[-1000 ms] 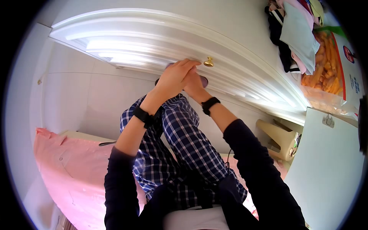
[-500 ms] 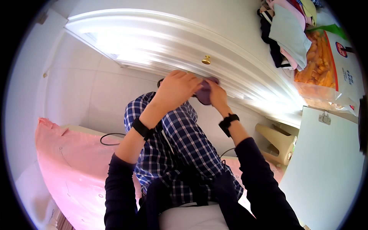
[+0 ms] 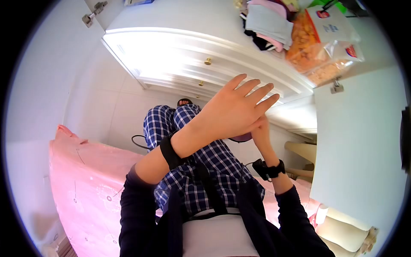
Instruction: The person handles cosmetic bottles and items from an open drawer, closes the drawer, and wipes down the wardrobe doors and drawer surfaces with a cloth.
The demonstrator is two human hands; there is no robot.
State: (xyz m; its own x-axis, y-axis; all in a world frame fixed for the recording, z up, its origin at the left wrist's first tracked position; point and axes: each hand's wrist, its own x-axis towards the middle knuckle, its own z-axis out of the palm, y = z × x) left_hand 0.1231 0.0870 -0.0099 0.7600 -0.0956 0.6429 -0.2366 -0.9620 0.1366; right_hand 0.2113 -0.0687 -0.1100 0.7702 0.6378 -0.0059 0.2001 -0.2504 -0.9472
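My left hand (image 3: 235, 107) is raised in front of the white drawers, back up, its four fingers spread and no object seen in them. Partly behind it, my right hand (image 3: 260, 128) is closed on a dark purple item (image 3: 243, 138); most of that item and some of the right fingers are hidden by the left hand. The two hands overlap. Black bands are on both wrists.
White drawers (image 3: 171, 49) with brass knobs stand ahead. Folded clothes (image 3: 269, 23) and food bags (image 3: 304, 38) lie on top at the right. An open door panel (image 3: 355, 145) is at the right, a pink-covered surface (image 3: 94, 180) at the left.
Both hands have moved right and closer to the camera. The left fingers have spread apart, and the purple item has shifted with the right hand. The view has turned, showing more knobs and a foot.
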